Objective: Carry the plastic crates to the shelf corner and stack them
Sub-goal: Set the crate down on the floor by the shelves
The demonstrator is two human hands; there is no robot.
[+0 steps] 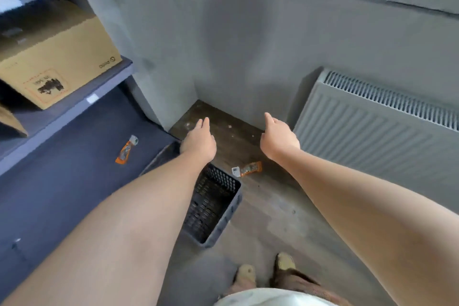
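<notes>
A dark grey plastic crate with latticed walls stands on the floor beside the low shelf, in the corner by the wall. My left forearm crosses over it and hides its left part. My left hand hovers above the crate's far end, fingers loosely extended and holding nothing. Off to the right, my right hand hangs over the bare floor, also with nothing in it. Both hands point toward the wall corner.
A dark blue shelf unit fills the left, with a cardboard box on an upper shelf. One orange packet lies on the bottom shelf, another orange packet on the floor. A white radiator lines the right wall. My feet are below.
</notes>
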